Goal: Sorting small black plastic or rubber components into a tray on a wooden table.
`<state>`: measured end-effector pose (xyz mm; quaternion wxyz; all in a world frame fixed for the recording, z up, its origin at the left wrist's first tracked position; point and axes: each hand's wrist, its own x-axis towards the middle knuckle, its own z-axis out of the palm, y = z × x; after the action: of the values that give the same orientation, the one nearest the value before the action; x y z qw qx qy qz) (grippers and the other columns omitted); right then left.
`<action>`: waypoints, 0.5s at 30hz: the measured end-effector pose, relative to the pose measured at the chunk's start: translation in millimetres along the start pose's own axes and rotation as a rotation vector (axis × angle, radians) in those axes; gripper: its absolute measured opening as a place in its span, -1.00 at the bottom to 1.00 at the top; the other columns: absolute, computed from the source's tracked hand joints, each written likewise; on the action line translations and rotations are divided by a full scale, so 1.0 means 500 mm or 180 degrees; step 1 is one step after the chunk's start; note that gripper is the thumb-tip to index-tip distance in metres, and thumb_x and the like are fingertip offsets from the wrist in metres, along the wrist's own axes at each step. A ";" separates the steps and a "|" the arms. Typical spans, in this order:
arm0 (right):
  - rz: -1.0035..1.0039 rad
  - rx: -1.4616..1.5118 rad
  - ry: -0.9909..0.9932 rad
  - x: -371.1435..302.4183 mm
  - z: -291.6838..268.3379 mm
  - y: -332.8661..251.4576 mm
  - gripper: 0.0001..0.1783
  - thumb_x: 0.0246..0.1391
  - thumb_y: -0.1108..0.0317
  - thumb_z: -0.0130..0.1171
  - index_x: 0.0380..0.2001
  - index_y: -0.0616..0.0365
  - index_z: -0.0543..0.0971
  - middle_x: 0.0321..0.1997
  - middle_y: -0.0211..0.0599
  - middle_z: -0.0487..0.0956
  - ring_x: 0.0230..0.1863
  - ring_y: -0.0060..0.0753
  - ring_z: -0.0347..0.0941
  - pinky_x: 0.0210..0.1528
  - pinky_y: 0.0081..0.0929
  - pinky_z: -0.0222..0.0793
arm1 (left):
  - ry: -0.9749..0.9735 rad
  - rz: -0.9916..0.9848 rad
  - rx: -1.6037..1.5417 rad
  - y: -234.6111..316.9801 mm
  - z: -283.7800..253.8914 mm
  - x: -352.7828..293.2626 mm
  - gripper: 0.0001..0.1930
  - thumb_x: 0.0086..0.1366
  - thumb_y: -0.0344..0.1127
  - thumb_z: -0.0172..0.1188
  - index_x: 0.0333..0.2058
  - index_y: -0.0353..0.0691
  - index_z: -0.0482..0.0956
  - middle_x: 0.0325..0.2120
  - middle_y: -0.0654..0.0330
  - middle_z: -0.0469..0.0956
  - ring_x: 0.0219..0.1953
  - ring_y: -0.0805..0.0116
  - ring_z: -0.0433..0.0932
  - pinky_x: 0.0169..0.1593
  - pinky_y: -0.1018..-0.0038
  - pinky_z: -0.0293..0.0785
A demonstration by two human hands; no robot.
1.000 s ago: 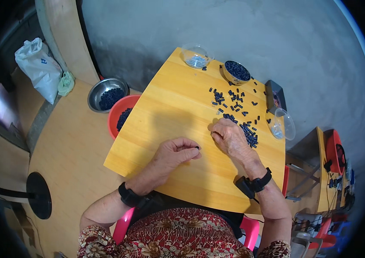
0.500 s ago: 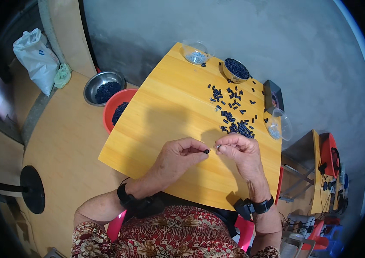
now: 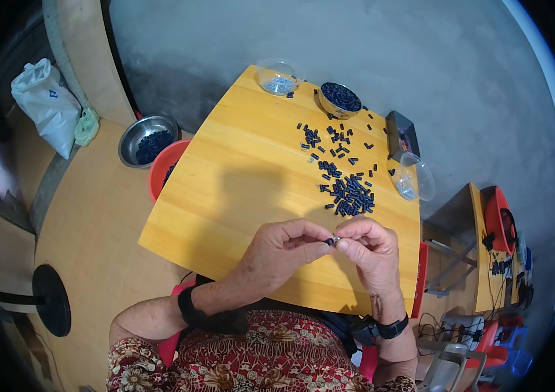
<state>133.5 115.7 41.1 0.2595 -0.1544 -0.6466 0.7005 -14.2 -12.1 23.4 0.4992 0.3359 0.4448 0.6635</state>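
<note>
1. Meeting low over the table [image 3: 186, 215], our left hand [image 3: 277, 255] and right hand [image 3: 370, 251] came almost fingertip to fingertip.
2. Our left thumb and forefinger were clamped on a small black piece [image 3: 328, 242], its end pointing toward the right hand.
3. Our right thumb and forefinger were pinched on a shiny bit [image 3: 337, 239] just beside that end; we could not tell whether the two touched.
4. We judged the black piece light and stiff, hardly fragile, and perhaps smooth enough to roll, so its sides made the best hold, leaving the end free.
5. We took the bit for hard and slight, easily dropped, and best held by its outer part.
6. We had bare wood to the left, as far as the table's left edge, with the red basin [image 3: 154, 175] just past it.
7. Beyond our fingers lay the loose pile [image 3: 353, 196], apart from them; the right edge ran near our right hand, and the near edge passed beneath our forearms.
8. The bowl [image 3: 331, 108], the tray [image 3: 392, 124] and the right-hand tub [image 3: 426, 186] stood well apart from us.
</note>
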 end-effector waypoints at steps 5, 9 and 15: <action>-0.0664 -0.0806 -0.0050 -0.011 -0.008 0.004 -0.89 0.07 0.64 0.20 -0.29 0.32 0.57 -0.30 -0.29 0.59 -0.27 -0.52 0.53 -0.22 -0.62 0.42 | -0.0082 -0.0097 -0.0123 -0.013 0.010 0.001 -0.83 0.29 -0.46 0.20 -0.16 -0.36 0.58 -0.22 0.21 0.61 -0.12 0.52 0.55 0.02 0.59 0.46; -0.0454 -0.0441 0.0056 -0.017 -0.011 0.011 -0.89 0.06 0.65 0.19 -0.31 0.32 0.56 -0.30 -0.28 0.58 -0.27 -0.52 0.53 -0.22 -0.61 0.42 | -0.0119 -0.0042 -0.0165 -0.010 0.014 0.000 -0.82 0.29 -0.45 0.20 -0.15 -0.36 0.58 -0.22 0.21 0.61 -0.12 0.52 0.55 0.03 0.59 0.46; -0.0210 0.0182 0.0118 -0.020 -0.010 0.014 -0.88 0.04 0.65 0.22 -0.30 0.32 0.56 -0.30 -0.26 0.58 -0.28 -0.55 0.51 -0.24 -0.64 0.39 | -0.0028 0.0004 0.0129 -0.014 0.014 -0.009 -0.82 0.27 -0.50 0.21 -0.15 -0.38 0.56 -0.21 0.19 0.60 -0.11 0.51 0.54 0.03 0.59 0.46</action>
<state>143.4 113.9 32.1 0.2987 -0.1384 -0.6262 0.7067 -4.1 -14.0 19.7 0.4938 0.3491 0.4556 0.6532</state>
